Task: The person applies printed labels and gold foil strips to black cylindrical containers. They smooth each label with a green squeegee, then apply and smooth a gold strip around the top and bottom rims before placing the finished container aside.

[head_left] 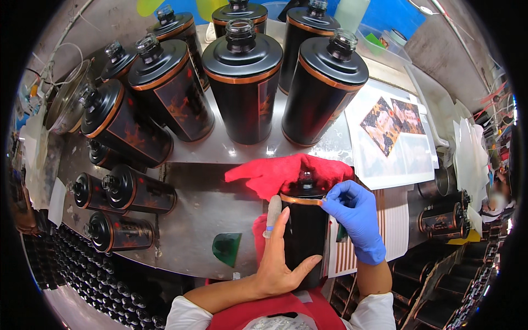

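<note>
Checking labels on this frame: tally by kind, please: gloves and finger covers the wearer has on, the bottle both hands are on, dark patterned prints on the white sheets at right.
Blue glove: 1
Pale finger cover: 1
Black bottle: 1
Dark patterned prints: 2
Total: 5

The nearest bottle is showing smooth black lacquer, its copper band gleaming like metal foil. The red cloth is looking fuzzy, the blue glove thin and rubbery; the smooth metal desk is reflecting dully.
</note>
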Available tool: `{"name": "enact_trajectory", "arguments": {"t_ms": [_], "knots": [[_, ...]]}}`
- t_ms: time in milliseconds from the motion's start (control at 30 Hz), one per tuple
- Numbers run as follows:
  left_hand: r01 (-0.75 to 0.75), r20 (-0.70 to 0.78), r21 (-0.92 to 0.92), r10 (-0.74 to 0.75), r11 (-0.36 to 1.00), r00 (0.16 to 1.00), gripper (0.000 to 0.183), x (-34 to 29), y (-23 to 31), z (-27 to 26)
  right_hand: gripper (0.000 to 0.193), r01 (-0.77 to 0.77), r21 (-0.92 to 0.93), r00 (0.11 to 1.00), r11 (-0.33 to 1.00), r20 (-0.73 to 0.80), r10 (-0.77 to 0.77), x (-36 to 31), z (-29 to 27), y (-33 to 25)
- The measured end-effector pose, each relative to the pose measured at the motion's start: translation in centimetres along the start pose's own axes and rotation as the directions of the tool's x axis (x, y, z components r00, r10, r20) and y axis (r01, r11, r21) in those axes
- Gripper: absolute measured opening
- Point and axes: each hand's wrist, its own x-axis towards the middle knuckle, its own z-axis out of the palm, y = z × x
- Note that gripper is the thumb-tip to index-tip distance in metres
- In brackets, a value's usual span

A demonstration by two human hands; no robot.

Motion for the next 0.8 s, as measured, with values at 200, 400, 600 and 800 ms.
{"name": "enact_trajectory", "arguments": {"t_ms": [200, 400, 600, 800], "knots": [[-0.090, 0.016, 0.106, 0.089, 0.990, 0.996, 0.080, 0.2, 0.4, -0.2, 0.012, -0.059, -0.069, 0.998, 0.996, -0.012, 0.058, -1.0, 0.6, -1.3], [-0.219, -0.005, 0.251, 0.228, 0.943, 0.974, 0.081, 0.8, 1.0, -0.2, 0.010, -0.002, -0.229, 0.999, 0.973, -0.044, -0.008, -0.6, 1.1, -2.5], [-0.189, -0.024, 0.200, 0.197, 0.961, 0.980, 0.068, 0.4, 0.7, -0.1, 0.012, -0.036, -0.192, 0.998, 0.981, -0.065, 0.024, -0.2, 0.9, -2.6], [-0.146, -0.075, 0.176, 0.161, 0.973, 0.984, 0.068, 0.4, 0.3, 0.1, 0.014, -0.078, -0.171, 0.996, 0.982, -0.057, 0.069, 0.2, 0.3, -1.6]]}}
